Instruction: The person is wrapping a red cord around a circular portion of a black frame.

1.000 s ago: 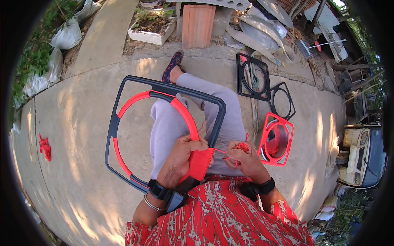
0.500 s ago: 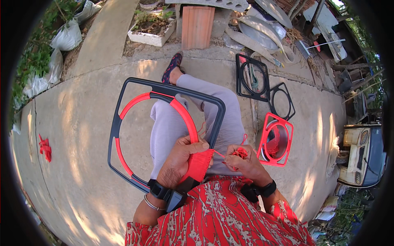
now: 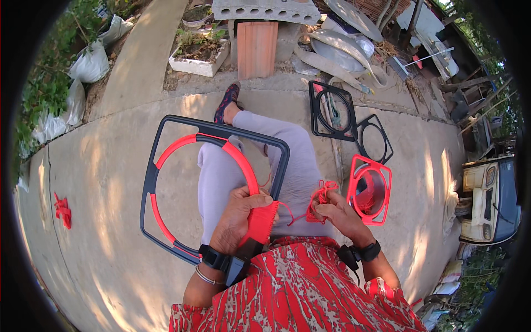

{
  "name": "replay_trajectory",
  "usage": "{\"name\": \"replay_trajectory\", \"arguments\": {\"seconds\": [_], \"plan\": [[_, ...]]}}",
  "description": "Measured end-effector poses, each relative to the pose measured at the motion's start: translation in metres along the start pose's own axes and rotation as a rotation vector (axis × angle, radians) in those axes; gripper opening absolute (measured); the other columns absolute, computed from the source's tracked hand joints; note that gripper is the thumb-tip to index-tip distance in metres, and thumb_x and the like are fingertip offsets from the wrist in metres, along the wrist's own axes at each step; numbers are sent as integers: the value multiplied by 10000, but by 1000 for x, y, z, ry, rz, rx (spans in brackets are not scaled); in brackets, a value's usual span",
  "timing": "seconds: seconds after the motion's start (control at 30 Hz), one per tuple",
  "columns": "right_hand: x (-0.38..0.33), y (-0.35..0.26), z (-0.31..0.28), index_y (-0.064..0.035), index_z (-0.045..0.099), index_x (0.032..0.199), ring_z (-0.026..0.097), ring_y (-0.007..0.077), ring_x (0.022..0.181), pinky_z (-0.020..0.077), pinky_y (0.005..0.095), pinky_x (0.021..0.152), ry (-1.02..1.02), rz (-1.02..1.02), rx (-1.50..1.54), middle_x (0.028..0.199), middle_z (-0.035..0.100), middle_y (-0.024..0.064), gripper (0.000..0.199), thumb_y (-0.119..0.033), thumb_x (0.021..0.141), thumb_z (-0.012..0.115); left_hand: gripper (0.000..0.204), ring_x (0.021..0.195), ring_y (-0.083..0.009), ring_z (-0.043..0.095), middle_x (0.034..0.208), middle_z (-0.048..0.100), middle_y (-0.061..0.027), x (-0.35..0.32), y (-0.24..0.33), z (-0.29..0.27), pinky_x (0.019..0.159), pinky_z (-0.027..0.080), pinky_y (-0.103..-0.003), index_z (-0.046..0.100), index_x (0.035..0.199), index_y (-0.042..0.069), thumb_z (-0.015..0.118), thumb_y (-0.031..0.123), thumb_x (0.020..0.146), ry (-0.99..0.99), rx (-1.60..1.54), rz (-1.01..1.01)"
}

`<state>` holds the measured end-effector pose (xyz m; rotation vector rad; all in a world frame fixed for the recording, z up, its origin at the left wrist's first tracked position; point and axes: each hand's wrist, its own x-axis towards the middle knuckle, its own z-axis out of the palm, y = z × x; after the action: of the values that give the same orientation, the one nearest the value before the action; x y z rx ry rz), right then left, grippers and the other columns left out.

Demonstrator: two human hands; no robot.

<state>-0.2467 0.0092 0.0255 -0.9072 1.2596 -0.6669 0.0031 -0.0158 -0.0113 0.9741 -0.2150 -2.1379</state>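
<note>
My left hand (image 3: 235,218) is closed round the lower right part of a black squarish frame (image 3: 232,131), with the thumb on top. The frame has a round inner ring, covered in places by red sleeve-like lengths (image 3: 248,166). Below the thumb hangs a red fabric flap (image 3: 261,222) with stitches along its right edge. A red thread runs from that edge toward my right hand (image 3: 344,217). Its fingers are closed on a tangled bundle of red thread (image 3: 319,195), held over my lap. The frame rests across my legs in grey trousers (image 3: 301,160).
To the right, a red frame (image 3: 352,185) stands against a round container with red material inside. Beyond it lie a large black frame (image 3: 315,113) and a smaller black one (image 3: 391,145). A red cloth (image 3: 62,211) lies far left; a planter (image 3: 207,67) stands ahead.
My right hand has moved slightly right and turned, so the thread bundle shows more above its fingers. The thread to the flap hangs slacker. The frame shifted slightly left and down in view.
</note>
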Motion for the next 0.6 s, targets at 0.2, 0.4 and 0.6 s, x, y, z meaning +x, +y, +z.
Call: {"name": "replay_trajectory", "arguments": {"seconds": [0.2, 0.4, 0.6], "plan": [[-11, 1, -14, 33, 542, 1054, 511, 92, 660, 439, 258, 604, -173, -244, -305, 743, 574, 37, 217, -159, 955, 528, 139, 578, -280, 667, 730, 651, -178, -3, -2, -6, 492, 566, -358, 580, 922, -25, 651, -20, 803, 4, -43, 61], [24, -77, 35, 34, 569, 979, 561, 121, 653, 458, 266, 614, -37, -378, -375, 747, 602, 63, 122, -76, 930, 549, 159, 601, -279, 672, 756, 653, -176, -4, -6, -9, 527, 580, -368, 578, 939, -41, 656, -30, 800, 54, 2, 91], [72, -72, 59, -6, 585, 949, 574, 186, 629, 447, 316, 589, -70, -528, -659, 748, 591, 122, 94, -70, 880, 579, 173, 626, -244, 671, 782, 656, -139, -7, -8, -6, 557, 582, -355, 591, 953, -50, 666, -22, 800, 77, 32, 86]]}}
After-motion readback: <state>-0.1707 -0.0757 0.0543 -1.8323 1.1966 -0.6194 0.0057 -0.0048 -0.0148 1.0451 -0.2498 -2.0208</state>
